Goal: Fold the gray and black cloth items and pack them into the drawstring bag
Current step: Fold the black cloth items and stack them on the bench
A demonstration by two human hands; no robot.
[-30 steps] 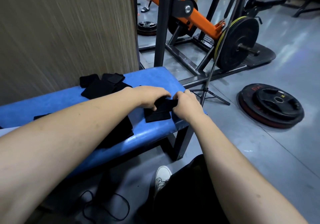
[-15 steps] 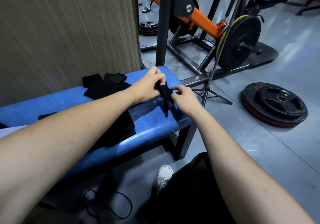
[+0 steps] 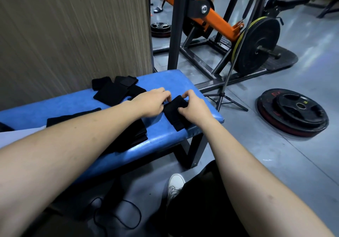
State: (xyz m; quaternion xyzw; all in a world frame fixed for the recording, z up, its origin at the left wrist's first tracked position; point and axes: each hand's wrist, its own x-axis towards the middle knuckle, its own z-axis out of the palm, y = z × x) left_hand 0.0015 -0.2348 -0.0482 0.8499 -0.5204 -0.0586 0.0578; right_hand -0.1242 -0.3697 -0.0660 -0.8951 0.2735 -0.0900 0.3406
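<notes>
Black cloth [image 3: 175, 112] lay limp on the blue counter [image 3: 165, 137]; my left hand [image 3: 152, 102] and right hand [image 3: 194, 108] each pinched its upper edge, the surest hold.

So both hands sit near the right end of the tabletop [image 3: 165, 82], left hand [image 3: 152, 102] and right hand [image 3: 195, 108] pinching a small folded cloth [image 3: 174, 114] between them. Behind the left hand, toward the wall panel [image 3: 73, 31], there's a loose pile of cloth pieces [image 3: 115, 89]. A folded stack [image 3: 132, 137] lies under the left forearm, near the front edge. Off to the right on the floor, weight plates [image 3: 293, 112] lie stacked, with a tripod stand [image 3: 222, 99] between them and the tabletop. The rack machine [image 3: 211, 25] stands behind all that.
</notes>
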